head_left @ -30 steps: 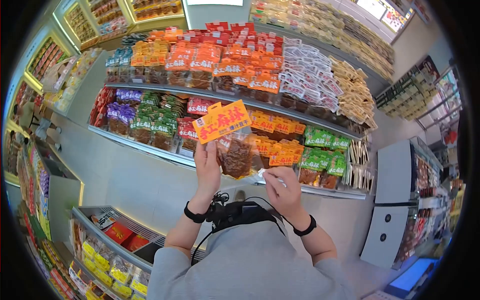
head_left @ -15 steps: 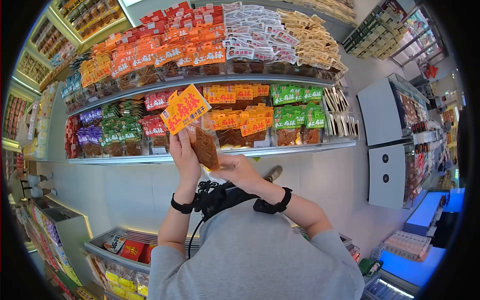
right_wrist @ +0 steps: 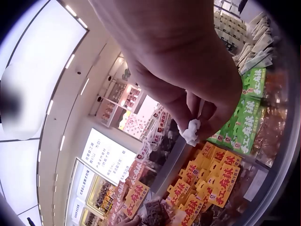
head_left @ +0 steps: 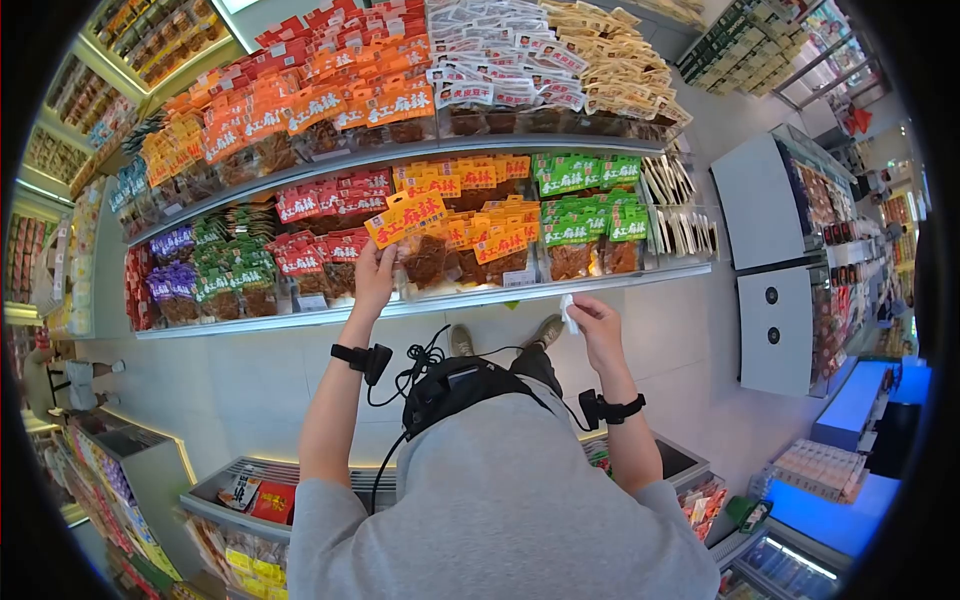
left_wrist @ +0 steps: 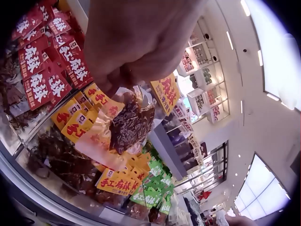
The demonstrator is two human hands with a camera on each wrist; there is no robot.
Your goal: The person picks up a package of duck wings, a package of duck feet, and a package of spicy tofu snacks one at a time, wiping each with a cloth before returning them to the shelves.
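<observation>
In the head view my left hand (head_left: 374,277) pinches a snack packet with an orange header card (head_left: 408,218) by its lower left edge. The packet overlaps the orange packets of the lower shelf. Its clear pouch of dark brown food (left_wrist: 133,123) hangs below my fingers in the left wrist view. My right hand (head_left: 600,332) is apart from it, out in front of the shelf edge. Between thumb and fingertips it pinches a crumpled white tissue (right_wrist: 191,133), seen also in the head view as a small white piece (head_left: 569,314).
Red packets (head_left: 300,255) lie left of the orange ones, green packets (head_left: 570,222) to the right. The upper shelf carries orange, white and beige packets (head_left: 625,75). A metal shelf edge (head_left: 450,307) runs along the front. Behind me stands a low display case (head_left: 240,490).
The packet has moved forward, from in front of my body to the lower shelf, in my left hand. My right hand has left the packet's lower corner and swung right with the tissue.
</observation>
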